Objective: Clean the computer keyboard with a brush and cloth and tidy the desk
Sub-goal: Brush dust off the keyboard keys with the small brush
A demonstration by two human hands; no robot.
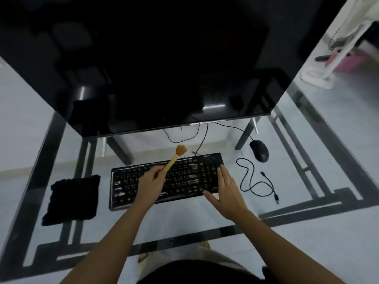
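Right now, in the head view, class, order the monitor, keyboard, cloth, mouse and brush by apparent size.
1. monitor
2. keyboard
3. cloth
4. mouse and brush look alike: the brush is longer but thinner, and the left hand hides part of its handle.

Both my forearms are bare and come forward from the lower edge of the view. The left forearm [106, 240] goes up and to the right, and the right forearm [283, 244] goes up and to the left, so my hands are closer together than my elbows. My left hand [150, 181] has its back to the camera. Its fingers are curled and, with the thumb, they grip the lower end of the brush [173, 160], which points up and away from me. My right hand [227, 191] is flat, palm down, with the fingers straight and close together and the thumb spread to the left. Its fingertips [221, 168] lie on the right end of the keyboard [188, 175].
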